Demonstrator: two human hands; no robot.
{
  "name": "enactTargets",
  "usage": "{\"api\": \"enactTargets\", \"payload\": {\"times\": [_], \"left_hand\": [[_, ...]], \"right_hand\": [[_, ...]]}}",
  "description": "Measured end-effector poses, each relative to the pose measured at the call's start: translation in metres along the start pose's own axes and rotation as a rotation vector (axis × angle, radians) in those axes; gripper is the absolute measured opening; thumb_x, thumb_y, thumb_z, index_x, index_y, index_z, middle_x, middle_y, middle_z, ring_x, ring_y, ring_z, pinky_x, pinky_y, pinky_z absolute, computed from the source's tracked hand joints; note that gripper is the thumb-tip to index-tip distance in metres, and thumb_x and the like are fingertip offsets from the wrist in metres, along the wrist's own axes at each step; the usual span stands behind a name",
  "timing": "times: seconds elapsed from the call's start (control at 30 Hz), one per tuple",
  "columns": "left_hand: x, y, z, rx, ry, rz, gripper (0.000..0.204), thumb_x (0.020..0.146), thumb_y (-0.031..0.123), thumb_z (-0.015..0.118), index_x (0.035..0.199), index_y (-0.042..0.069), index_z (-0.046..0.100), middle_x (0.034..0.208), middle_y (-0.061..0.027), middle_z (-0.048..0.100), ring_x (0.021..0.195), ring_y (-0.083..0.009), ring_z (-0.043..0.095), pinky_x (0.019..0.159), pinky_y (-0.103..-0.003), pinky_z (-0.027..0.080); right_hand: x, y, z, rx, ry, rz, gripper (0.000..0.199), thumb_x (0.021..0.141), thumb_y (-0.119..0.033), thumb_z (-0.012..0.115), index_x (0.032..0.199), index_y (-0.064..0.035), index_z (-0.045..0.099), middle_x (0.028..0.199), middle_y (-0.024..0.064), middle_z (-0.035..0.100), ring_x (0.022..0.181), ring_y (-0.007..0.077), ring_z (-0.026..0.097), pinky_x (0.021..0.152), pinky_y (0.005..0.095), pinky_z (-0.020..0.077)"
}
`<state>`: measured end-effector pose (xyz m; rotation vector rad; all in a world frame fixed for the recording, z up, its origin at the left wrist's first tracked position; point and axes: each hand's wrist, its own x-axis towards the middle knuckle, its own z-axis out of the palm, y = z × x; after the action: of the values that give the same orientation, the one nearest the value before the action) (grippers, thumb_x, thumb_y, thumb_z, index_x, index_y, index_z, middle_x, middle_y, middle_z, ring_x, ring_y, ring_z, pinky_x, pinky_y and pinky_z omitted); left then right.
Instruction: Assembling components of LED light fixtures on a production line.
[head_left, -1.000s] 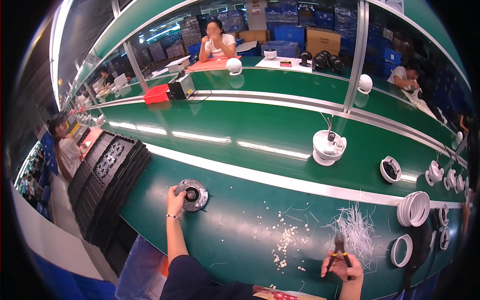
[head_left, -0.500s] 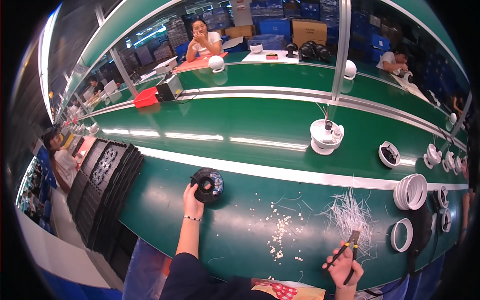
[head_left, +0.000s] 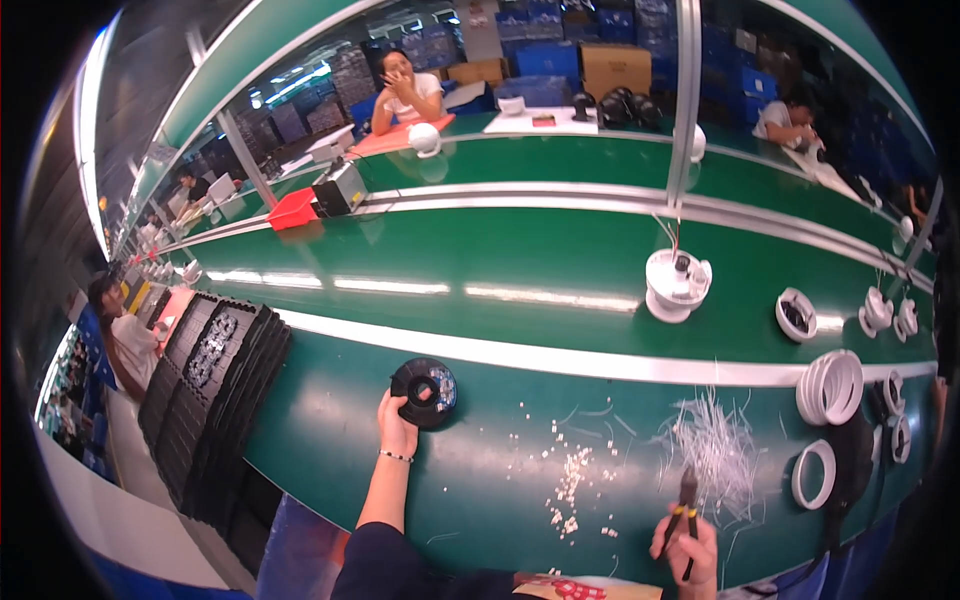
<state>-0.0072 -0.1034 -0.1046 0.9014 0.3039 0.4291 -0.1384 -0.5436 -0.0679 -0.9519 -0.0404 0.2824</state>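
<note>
My left hand (head_left: 398, 428) grips the rim of a round black housing (head_left: 411, 385) with a hole in its middle and a blue circuit board (head_left: 443, 388) along one side. It is held above the green worktable. My right hand (head_left: 692, 552) is closed round wire cutters (head_left: 688, 490) with black handles and yellow bands, jaws pointing away from me. Just beyond the cutters lies a heap of thin white strips (head_left: 715, 440), perhaps cut cable ties. Small white bits (head_left: 570, 480) are scattered between my hands.
Stacked black trays (head_left: 210, 390) stand at the left. White rings (head_left: 830, 387) and another ring (head_left: 814, 474) are at the right. On the green belt beyond sit a white camera-like base with wires (head_left: 678, 285) and a white bowl (head_left: 796, 315). A red bin (head_left: 293, 209) stands farther back; people sit nearby.
My right hand has drawn slightly nearer me, and the cutters have tilted to point more straight ahead. The white base and bowl on the belt have shifted right. My left hand still holds the housing.
</note>
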Motion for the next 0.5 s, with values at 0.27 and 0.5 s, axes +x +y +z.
{"api": "enactTargets", "payload": {"times": [0.27, 0.5], "left_hand": [[0.009, 0.01, -0.024, -0.002, -0.033, -0.129, 0.047, 0.074, 0.01, 0.044, 0.119, -0.003, 0.041, 0.116, -0.0191, 0.049, 0.108, -0.0286, 0.047, 0.093, -0.044, 0.038], [0.008, -0.012, 0.0, 0.08, -0.032, -0.191, 0.042, 0.077, 0.009, 0.04, 0.118, -0.001, 0.041, 0.118, -0.0162, 0.048, 0.111, -0.0277, 0.046, 0.093, -0.046, 0.037]], "right_hand": [[-0.006, -0.029, 0.019, -1.272, 0.541, -0.459, 0.052, 0.061, -0.002, 0.064, 0.111, -0.0002, 0.052, 0.093, 0.0138, 0.056, 0.076, 0.0219, 0.056, 0.064, 0.0267, 0.0445], [-0.04, -0.017, -0.006, -1.356, 0.73, -0.441, 0.051, 0.062, -0.004, 0.064, 0.11, 0.001, 0.05, 0.098, 0.0159, 0.056, 0.082, 0.0276, 0.054, 0.067, 0.0333, 0.0459]]}}
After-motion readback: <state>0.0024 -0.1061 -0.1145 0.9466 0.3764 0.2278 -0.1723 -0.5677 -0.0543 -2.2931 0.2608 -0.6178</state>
